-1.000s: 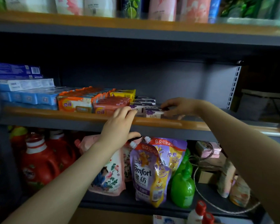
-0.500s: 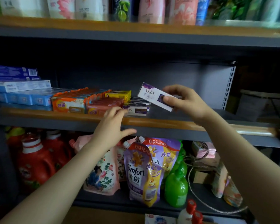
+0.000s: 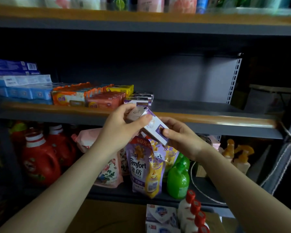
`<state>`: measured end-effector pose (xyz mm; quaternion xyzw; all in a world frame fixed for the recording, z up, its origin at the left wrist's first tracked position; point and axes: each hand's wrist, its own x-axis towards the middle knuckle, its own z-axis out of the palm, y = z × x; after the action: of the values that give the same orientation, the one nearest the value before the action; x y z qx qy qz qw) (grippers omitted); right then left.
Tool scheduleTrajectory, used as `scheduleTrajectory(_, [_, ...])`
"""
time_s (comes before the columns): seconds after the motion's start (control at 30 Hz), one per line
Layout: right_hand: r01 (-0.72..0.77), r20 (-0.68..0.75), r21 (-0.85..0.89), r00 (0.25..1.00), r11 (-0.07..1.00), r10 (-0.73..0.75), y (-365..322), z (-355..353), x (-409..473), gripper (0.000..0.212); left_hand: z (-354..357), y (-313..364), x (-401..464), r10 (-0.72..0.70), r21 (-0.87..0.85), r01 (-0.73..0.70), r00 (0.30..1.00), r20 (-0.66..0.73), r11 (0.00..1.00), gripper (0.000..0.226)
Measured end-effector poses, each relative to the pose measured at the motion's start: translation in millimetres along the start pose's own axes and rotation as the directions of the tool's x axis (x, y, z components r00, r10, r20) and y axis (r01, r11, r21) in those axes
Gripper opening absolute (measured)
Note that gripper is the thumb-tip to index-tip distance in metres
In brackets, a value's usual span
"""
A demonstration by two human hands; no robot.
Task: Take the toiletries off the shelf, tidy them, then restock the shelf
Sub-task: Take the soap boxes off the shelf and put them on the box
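Both hands hold a white and purple soap box [image 3: 154,126] in front of the middle shelf's wooden edge [image 3: 208,119]. My left hand [image 3: 123,128] grips its upper left end, thumb on top. My right hand [image 3: 180,138] pinches its lower right end. More purple soap boxes [image 3: 139,99] lie stacked on the middle shelf, next to orange soap packs [image 3: 84,97], a yellow pack [image 3: 120,89] and blue toothpaste boxes [image 3: 22,84] at the left.
The middle shelf's right half [image 3: 200,106] holds nothing. Below stand red detergent jugs [image 3: 40,158], purple and floral refill pouches [image 3: 146,167] and green bottles [image 3: 178,179]. Red-capped bottles [image 3: 194,214] and white boxes [image 3: 160,217] sit lowest. Bottles line the top shelf [image 3: 149,4].
My right hand lifted a soap box off the shelf and brought it down in front of the edge. My left hand came up from the edge and took hold of the box's other end.
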<state>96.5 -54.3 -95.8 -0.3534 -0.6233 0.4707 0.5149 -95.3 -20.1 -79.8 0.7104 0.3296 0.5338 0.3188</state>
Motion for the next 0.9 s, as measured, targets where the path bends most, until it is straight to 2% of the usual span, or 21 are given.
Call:
scheduleTrajectory(0.07, [0.027, -0.079, -0.069, 0.996, 0.997, -0.032, -1, 2, -3, 0.07, -2, -6, -3, -0.047, -0.09, 0.052, 0.997, 0.058, 0.995, 0.061])
scheduleTrajectory(0.13, [0.076, -0.177, -0.239, 0.977, 0.968, -0.121, -2, 3, -7, 0.056, -5, -12, -6, -0.127, -0.122, 0.144, 0.982, 0.141, 0.982, 0.058])
scheduleTrajectory(0.2, [0.15, -0.193, -0.457, 0.946, 0.877, -0.262, -4, 1, -13, 0.063, -8, -20, -9, -0.206, -0.099, 0.237, 0.945, 0.253, 0.967, 0.065])
scheduleTrajectory(0.27, [0.203, -0.142, -0.629, 0.919, 0.75, -0.368, -7, 2, -18, 0.066, -8, -26, -12, -0.254, -0.185, 0.336, 0.897, 0.362, 0.923, 0.063])
scheduleTrajectory(0.33, [0.182, -0.125, -0.756, 0.903, 0.629, -0.411, -8, 6, -22, 0.074, -3, -30, -17, -0.281, -0.307, 0.425, 0.864, 0.418, 0.851, 0.059])
scheduleTrajectory(0.43, [0.105, -0.128, -0.869, 0.897, 0.483, -0.424, -3, 14, -25, 0.095, 11, -41, -24, -0.318, -0.35, 0.491, 0.836, 0.448, 0.798, 0.058])
scheduleTrajectory(0.5, [0.084, -0.134, -0.883, 0.898, 0.462, -0.419, 1, 18, -27, 0.1, 20, -49, -27, -0.36, -0.393, 0.546, 0.814, 0.455, 0.74, 0.045])
scheduleTrajectory(0.6, [0.137, -0.101, -0.835, 0.914, 0.533, -0.393, 6, 14, -31, 0.098, 27, -58, -32, -0.403, -0.487, 0.612, 0.785, 0.471, 0.624, 0.026])
scheduleTrajectory(0.67, [0.135, -0.12, -0.802, 0.918, 0.583, -0.378, 11, 9, -34, 0.1, 26, -62, -32, -0.381, -0.54, 0.576, 0.815, 0.436, 0.614, 0.025])
scheduleTrajectory(0.73, [0.06, -0.177, -0.765, 0.938, 0.641, -0.298, 15, 4, -37, 0.102, 23, -66, -30, -0.32, -0.555, 0.484, 0.872, 0.37, 0.677, 0.03])
scheduleTrajectory(0.8, [0.025, -0.172, -0.717, 0.962, 0.697, -0.211, 20, -1, -40, 0.082, 20, -69, -27, -0.233, -0.523, 0.362, 0.926, 0.297, 0.772, 0.042])
scheduleTrajectory(0.87, [0.071, -0.123, -0.731, 0.964, 0.679, -0.234, 26, -4, -42, 0.052, 17, -71, -25, -0.134, -0.427, 0.218, 0.967, 0.219, 0.878, 0.052])
scheduleTrajectory(0.9, [0.087, -0.12, -0.755, 0.956, 0.649, -0.268, 29, -4, -43, 0.045, 15, -71, -24, -0.077, -0.354, 0.144, 0.977, 0.198, 0.924, 0.056])
